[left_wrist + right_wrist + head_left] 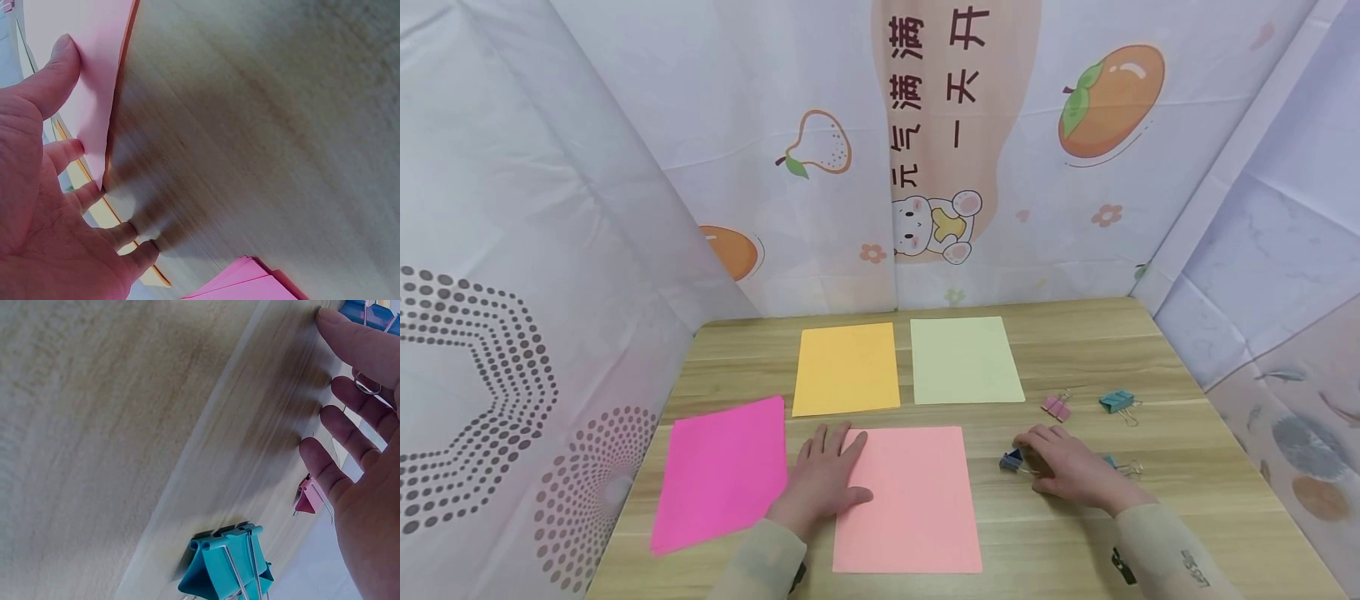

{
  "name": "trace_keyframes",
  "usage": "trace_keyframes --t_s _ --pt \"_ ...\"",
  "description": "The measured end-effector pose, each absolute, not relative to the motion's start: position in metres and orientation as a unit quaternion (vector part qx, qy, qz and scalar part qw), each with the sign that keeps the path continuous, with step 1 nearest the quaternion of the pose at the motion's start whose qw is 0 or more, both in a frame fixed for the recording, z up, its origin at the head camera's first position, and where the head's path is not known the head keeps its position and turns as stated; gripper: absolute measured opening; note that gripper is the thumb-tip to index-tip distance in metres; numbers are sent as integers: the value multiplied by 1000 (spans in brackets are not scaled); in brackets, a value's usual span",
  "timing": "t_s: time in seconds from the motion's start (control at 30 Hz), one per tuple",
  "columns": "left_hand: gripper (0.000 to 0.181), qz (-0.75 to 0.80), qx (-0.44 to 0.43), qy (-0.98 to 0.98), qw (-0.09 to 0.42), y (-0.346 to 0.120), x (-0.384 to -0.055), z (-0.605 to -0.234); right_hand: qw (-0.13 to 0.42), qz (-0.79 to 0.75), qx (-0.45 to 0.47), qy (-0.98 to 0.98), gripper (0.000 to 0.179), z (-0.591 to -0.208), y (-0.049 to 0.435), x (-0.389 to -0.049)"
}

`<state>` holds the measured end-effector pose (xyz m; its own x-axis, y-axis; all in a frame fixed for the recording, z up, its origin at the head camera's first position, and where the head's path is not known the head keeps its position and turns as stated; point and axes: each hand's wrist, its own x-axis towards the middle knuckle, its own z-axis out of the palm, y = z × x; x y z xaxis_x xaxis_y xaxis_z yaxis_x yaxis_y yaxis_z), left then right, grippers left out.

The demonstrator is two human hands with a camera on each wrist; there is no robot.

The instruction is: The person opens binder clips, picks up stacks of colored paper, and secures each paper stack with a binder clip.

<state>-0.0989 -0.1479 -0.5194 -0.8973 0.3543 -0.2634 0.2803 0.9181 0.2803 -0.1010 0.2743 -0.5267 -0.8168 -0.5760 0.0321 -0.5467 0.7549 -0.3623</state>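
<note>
My left hand (823,479) lies with fingers spread over the upper left corner of a salmon-pink paper stack (917,500). Its thumb and index finger touch the paper, while the other fingers extend past the left edge. My right hand (1071,462) rests fingertips-down on the table, loosely bent, right beside a navy binder clip (1011,460). The right wrist view shows the clip's blue body (375,314) beyond the thumb and a wire loop (367,384) by the index finger. A teal binder clip (1126,467) is partly hidden behind the right hand.
Left of the left hand lies magenta paper (722,475). Farther back are orange paper (847,367) and pale green paper (966,362). A pink binder clip (1057,407) and another teal clip (1117,402) sit behind the right hand. Printed curtains surround the wooden table (1022,542).
</note>
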Motion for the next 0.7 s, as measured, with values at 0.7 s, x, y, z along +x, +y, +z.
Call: trace_keyframes --t_s 0.7 --pt "87 120 161 967 157 -148 -99 -520 49 -190 -286 938 53 -526 272 -100"
